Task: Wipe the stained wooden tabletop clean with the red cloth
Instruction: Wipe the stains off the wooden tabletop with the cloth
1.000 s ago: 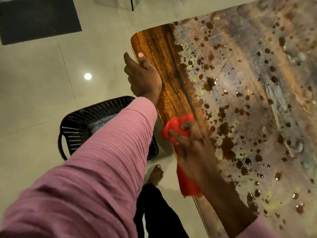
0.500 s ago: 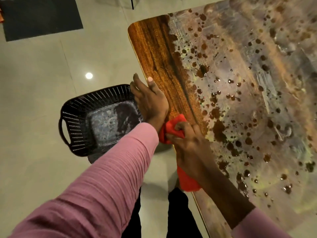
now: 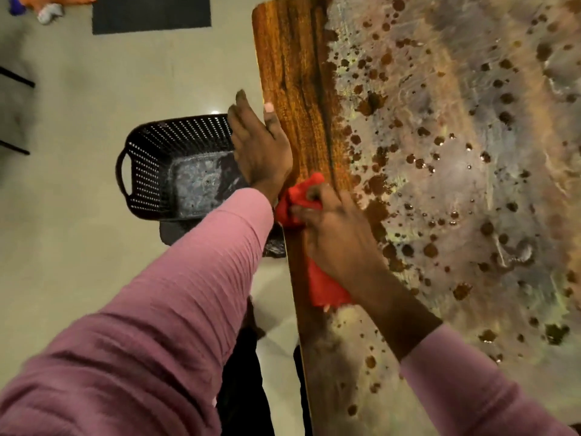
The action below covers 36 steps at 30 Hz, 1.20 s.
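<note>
The wooden tabletop [image 3: 292, 77] fills the right side; a clean brown strip runs along its left edge, and the rest is smeared grey and speckled with dark brown spots [image 3: 374, 184]. My right hand [image 3: 339, 240] presses the bunched red cloth [image 3: 298, 196] onto the table's left edge, part of the cloth trailing under my wrist. My left hand [image 3: 261, 146] is held flat against the table's edge just beyond the cloth, fingers straight and together, holding nothing.
A black perforated basket [image 3: 151, 171] with smeared dirt inside sits on the tiled floor just left of the table edge, under my left hand. A dark mat [image 3: 151, 14] lies far back. My legs stand below beside the table.
My left hand slid back along the table edge toward me until it sits just beyond the cloth. The basket has come into fuller view. The cloth stays under my right hand at the edge.
</note>
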Tool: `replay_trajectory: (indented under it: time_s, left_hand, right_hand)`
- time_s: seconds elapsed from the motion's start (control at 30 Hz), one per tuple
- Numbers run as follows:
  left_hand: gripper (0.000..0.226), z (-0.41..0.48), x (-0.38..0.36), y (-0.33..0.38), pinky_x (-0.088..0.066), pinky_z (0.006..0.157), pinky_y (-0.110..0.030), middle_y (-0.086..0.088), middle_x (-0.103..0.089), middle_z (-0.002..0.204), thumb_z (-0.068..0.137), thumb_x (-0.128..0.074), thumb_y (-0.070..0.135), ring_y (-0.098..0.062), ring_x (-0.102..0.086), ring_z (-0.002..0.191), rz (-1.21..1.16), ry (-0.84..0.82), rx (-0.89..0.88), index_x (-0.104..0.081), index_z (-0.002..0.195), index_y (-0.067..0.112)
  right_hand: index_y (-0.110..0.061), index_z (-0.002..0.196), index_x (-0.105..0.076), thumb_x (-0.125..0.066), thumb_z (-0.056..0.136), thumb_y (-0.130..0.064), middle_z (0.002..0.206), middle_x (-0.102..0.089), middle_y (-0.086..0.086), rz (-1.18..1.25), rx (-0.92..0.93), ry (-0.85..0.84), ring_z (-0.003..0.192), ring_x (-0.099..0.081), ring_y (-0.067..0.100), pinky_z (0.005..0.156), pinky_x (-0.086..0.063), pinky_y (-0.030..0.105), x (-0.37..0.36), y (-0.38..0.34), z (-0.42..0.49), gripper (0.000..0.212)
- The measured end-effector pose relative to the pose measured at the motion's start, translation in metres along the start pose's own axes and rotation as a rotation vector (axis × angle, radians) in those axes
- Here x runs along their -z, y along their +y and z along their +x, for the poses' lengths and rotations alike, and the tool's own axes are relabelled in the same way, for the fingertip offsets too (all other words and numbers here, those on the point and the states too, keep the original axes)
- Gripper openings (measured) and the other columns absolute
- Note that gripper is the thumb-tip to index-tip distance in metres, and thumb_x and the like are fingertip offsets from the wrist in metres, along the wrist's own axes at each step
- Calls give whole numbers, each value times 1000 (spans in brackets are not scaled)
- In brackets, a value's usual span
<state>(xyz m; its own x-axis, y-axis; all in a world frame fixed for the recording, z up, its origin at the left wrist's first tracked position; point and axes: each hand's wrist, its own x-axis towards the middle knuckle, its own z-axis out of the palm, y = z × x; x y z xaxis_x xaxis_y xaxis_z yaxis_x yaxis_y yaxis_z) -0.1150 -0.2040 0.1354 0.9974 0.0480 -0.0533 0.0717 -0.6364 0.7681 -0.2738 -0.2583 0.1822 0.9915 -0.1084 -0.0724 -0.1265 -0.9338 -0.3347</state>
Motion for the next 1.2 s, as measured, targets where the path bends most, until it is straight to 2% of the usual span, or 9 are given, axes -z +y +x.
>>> replay_trajectory:
  time_s: [0.07, 0.17, 0.3, 0.4, 0.6, 0.77, 0.97, 1.07, 1.2]
  left_hand:
    - [56, -18, 4, -13, -38, 106, -47, -17, -24, 156, 104, -32, 36, -36, -37, 137, -50, 4, 53, -20, 154, 14]
    - [59, -31, 3, -20, -30, 108, -39, -17, -23, 158, 105, -31, 38, -35, -34, 140, -130, -40, 120, -14, 156, 16]
    - [60, -25, 0, -24, -27, 112, -46, -11, -14, 163, 105, -26, 43, -30, -24, 146, -169, -141, 82, -3, 157, 24]
    - [60, -25, -2, -29, -19, 116, -40, -12, -9, 164, 105, -24, 41, -27, -19, 148, -251, -142, 144, 1, 157, 24]
    - [59, -28, -2, -30, -22, 114, -45, -9, -10, 164, 105, -23, 44, -30, -24, 146, -254, -127, 162, 2, 157, 29]
    - [59, -29, 2, -26, -25, 112, -54, -11, -14, 163, 104, -21, 47, -35, -27, 145, -200, -106, 176, 3, 156, 31]
    - [59, -33, 8, -21, -35, 108, -56, -8, -20, 162, 105, -24, 44, -33, -41, 137, -121, -26, 150, -2, 157, 27]
    - [60, -37, 14, -17, -36, 107, -60, -10, -17, 162, 105, -24, 43, -33, -43, 137, -90, -23, 122, -3, 157, 22]
    - [61, -46, 19, -11, -30, 111, -61, -11, -16, 162, 105, -26, 44, -35, -37, 140, -12, -55, 42, -5, 157, 20]
  right_hand:
    - [-30, 118, -64, -40, 79, -30, 126, -48, 2, 1, 11, -23, 102, -40, 27, 83, -44, 41, 9, 12, 12, 46]
    - [-30, 118, -65, -50, 79, -20, 126, -49, 1, -37, 85, -42, 101, -40, 27, 84, -43, 42, 11, 21, 19, 43]
    - [-31, 117, -65, -50, 79, -21, 126, -50, 0, -56, 364, -133, 99, -41, 25, 78, -43, 40, 6, 26, -4, 41]
    - [-32, 119, -63, -59, 80, -20, 127, -50, 1, -115, 518, -198, 101, -42, 25, 79, -41, 39, 3, 31, -7, 41]
    - [-31, 115, -67, -64, 78, -16, 125, -52, 2, -117, 453, -138, 101, -45, 29, 78, -41, 42, 5, 24, 4, 40]
    - [-29, 112, -67, -74, 76, -23, 124, -54, 1, -96, 734, -242, 101, -46, 25, 75, -42, 39, 4, 28, -22, 37]
    - [-27, 113, -67, -63, 78, -14, 125, -52, 4, -119, 532, -170, 101, -45, 29, 76, -42, 42, 4, 23, -10, 38]
    - [-29, 112, -67, -67, 79, -19, 125, -53, 2, -95, 643, -203, 102, -45, 27, 77, -42, 41, -1, 22, -39, 35]
    - [-32, 116, -65, -69, 82, -25, 128, -52, -1, -78, 751, -306, 105, -46, 22, 80, -43, 38, 0, 25, -62, 35]
